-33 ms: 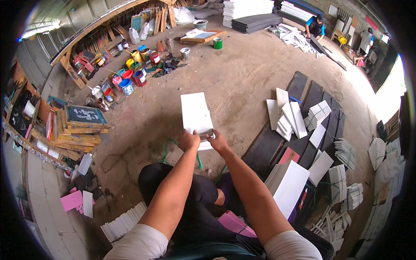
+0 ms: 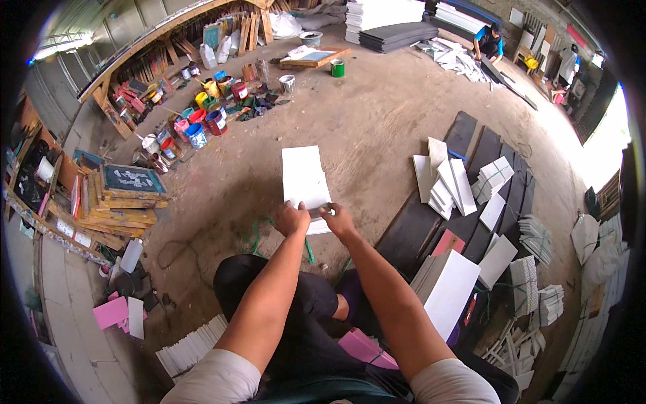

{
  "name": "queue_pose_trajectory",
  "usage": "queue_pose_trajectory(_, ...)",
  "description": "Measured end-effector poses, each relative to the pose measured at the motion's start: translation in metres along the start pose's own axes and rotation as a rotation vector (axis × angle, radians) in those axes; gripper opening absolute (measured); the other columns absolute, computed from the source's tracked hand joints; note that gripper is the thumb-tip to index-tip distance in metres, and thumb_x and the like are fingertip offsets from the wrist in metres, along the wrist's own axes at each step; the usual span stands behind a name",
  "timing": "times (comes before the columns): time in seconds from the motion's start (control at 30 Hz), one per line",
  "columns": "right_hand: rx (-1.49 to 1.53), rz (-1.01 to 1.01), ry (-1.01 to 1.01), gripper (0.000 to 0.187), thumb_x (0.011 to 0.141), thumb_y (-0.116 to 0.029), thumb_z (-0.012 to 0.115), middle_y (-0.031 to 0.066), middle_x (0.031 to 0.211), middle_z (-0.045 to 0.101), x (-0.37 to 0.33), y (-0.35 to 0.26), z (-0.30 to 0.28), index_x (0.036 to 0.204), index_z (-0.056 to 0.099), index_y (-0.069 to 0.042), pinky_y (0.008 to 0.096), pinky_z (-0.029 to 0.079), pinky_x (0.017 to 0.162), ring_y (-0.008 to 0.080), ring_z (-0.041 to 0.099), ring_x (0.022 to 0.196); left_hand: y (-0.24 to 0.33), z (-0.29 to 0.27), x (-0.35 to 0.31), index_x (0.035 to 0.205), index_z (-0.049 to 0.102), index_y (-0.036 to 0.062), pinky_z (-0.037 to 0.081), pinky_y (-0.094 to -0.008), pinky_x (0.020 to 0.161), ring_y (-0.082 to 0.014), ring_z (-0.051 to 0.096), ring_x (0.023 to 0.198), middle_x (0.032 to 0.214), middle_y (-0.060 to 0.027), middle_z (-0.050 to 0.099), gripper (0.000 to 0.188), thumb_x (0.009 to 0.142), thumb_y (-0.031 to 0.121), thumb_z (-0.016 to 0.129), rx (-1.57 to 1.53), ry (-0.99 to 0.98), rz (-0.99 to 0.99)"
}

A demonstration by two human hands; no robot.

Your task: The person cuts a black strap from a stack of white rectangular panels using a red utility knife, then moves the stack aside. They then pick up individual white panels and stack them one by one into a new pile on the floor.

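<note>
Around the seated person on the dirt floor [image 2: 377, 128]: paint cans [image 2: 195, 128] far left, wooden frames [image 2: 128, 195] stacked at left, dark boards [image 2: 471, 182] with white sheet bundles [image 2: 494, 176] at right, pink cards [image 2: 111, 313] lower left. Nothing blocks the hands. White sheet [image 2: 304, 178] held flat ahead above the knees; left hand [image 2: 291, 219] and right hand [image 2: 338, 221] each pinch its near edge, grips clenched on it.
</note>
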State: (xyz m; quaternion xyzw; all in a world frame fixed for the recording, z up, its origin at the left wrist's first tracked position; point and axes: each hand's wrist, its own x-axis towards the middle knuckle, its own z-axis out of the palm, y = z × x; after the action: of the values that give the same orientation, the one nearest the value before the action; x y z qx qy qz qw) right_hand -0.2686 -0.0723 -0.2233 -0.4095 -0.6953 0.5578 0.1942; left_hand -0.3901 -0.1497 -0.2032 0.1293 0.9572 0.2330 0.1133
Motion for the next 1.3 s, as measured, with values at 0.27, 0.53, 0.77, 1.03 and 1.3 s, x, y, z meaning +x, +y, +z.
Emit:
queue_pose_trajectory(0.27, 0.538, 0.213, 0.209, 0.042, 0.090, -0.011, 0.071, 0.0185, 0.105, 0.067, -0.018, -0.042, -0.054, 0.125, 0.055, 0.005, 0.0375, 0.057, 0.063, 0.0256, 0.070, 0.090, 0.021, -0.023, -0.003, 0.132, 0.065, 0.0005, 0.054, -0.0371, 0.084, -0.0251, 0.068, 0.099, 0.115, -0.0160, 0.069, 0.047, 0.088, 0.011, 0.076, -0.774, -0.163, 0.137)
queue_pose_trajectory(0.53, 0.385, -0.032, 0.570, 0.063, 0.095, -0.007, 0.067, 0.0190, 0.133, 0.059, -0.075, -0.004, -0.179, 0.151, 0.038, -0.003, 0.0364, 0.052, 0.091, 0.0249, 0.063, 0.113, 0.070, -0.026, -0.112, 0.129, 0.066, 0.0008, 0.050, -0.0284, 0.066, -0.0093, 0.060, 0.080, 0.090, 0.0002, 0.063, 0.044, 0.088, 0.011, 0.077, -0.993, -0.761, 0.453)
queue_pose_trajectory(0.77, 0.221, -0.084, 0.722, 0.066, 0.094, -0.004, 0.066, 0.0154, 0.134, 0.057, -0.208, 0.021, -0.252, 0.154, 0.038, -0.009, 0.0341, 0.051, 0.092, 0.0221, 0.061, 0.112, 0.105, 0.019, -0.209, 0.128, 0.066, -0.0047, 0.055, -0.0345, 0.085, -0.0202, 0.070, 0.091, 0.103, -0.0149, 0.076, 0.049, 0.089, 0.023, 0.077, -0.923, -0.837, 0.696)
queue_pose_trajectory(1.03, -0.053, 0.106, 0.966, 0.053, 0.088, -0.002, 0.073, 0.0045, 0.100, 0.063, -0.319, 0.132, -0.295, 0.140, 0.061, -0.002, 0.0272, 0.050, 0.073, 0.0127, 0.059, 0.084, 0.071, 0.045, -0.323, 0.123, 0.070, -0.0015, 0.052, -0.0425, 0.074, -0.0365, 0.067, 0.081, 0.084, -0.0225, 0.065, 0.047, 0.089, 0.029, 0.077, -0.513, -0.721, 1.063)
queue_pose_trajectory(1.3, -0.058, 0.109, 1.030, 0.054, 0.085, 0.002, 0.070, -0.0004, 0.086, 0.059, -0.335, 0.159, -0.287, 0.138, 0.061, 0.001, 0.0251, 0.045, 0.066, 0.0095, 0.053, 0.073, 0.060, 0.065, -0.340, 0.122, 0.072, 0.0023, 0.053, -0.0458, 0.075, -0.0386, 0.069, 0.085, 0.092, -0.0220, 0.068, 0.044, 0.089, 0.031, 0.075, -0.321, -0.731, 1.071)
